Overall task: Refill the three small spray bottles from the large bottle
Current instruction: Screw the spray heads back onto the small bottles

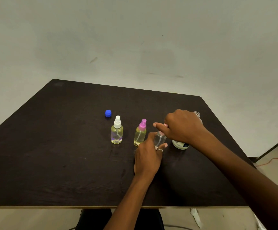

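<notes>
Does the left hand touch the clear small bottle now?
Touching. The head view shows the left hand curling its fingers and thumb round the body of the clear small bottle.

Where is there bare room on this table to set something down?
Bare: the table left of the blue cap and white-topped bottle, and along its far edge. Crowded: where left hand and right hand grip the clear bottle between pink-topped bottle and large bottle.

Possibly a plain room at home: dark wooden table against a bare, scuffed wall.
</notes>
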`<action>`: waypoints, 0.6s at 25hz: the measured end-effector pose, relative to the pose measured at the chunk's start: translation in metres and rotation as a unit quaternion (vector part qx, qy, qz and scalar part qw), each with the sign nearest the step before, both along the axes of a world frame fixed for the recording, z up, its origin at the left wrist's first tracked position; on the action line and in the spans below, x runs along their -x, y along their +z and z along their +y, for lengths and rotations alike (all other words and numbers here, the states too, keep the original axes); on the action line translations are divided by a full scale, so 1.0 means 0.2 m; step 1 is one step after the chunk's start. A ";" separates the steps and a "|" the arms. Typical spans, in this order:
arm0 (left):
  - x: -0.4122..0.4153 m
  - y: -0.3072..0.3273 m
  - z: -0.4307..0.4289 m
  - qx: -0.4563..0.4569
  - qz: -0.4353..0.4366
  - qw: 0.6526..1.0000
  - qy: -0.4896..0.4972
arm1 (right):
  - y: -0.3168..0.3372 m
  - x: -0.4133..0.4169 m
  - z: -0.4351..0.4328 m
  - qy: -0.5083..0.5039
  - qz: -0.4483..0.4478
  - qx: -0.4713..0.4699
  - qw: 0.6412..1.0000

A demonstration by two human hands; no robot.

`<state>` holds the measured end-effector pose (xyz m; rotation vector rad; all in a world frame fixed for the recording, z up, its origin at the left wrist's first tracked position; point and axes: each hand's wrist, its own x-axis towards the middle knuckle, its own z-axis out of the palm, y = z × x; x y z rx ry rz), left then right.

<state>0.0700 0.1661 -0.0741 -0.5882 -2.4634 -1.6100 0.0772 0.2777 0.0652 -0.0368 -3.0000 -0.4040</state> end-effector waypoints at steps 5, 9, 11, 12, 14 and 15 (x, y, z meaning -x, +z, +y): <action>0.00 0.00 0.00 -0.006 0.004 1.000 -0.005 | 0.02 -0.01 0.01 0.001 0.014 0.047 0.999; 0.00 -0.01 0.00 0.003 0.009 1.000 0.003 | 0.07 0.00 0.07 0.098 -0.087 0.140 0.981; 0.00 -0.01 0.00 0.004 0.010 1.000 0.001 | 0.07 0.00 0.07 0.121 -0.129 0.149 0.973; 0.00 -0.01 0.00 0.004 0.011 1.000 0.001 | 0.06 0.00 0.07 0.122 -0.131 0.150 0.972; 0.00 -0.01 0.00 0.005 0.014 1.000 0.001 | 0.04 0.00 0.06 0.121 -0.110 0.148 0.975; 0.00 -0.01 0.00 0.004 0.015 1.000 0.001 | 0.04 0.01 0.06 0.113 -0.100 0.145 0.978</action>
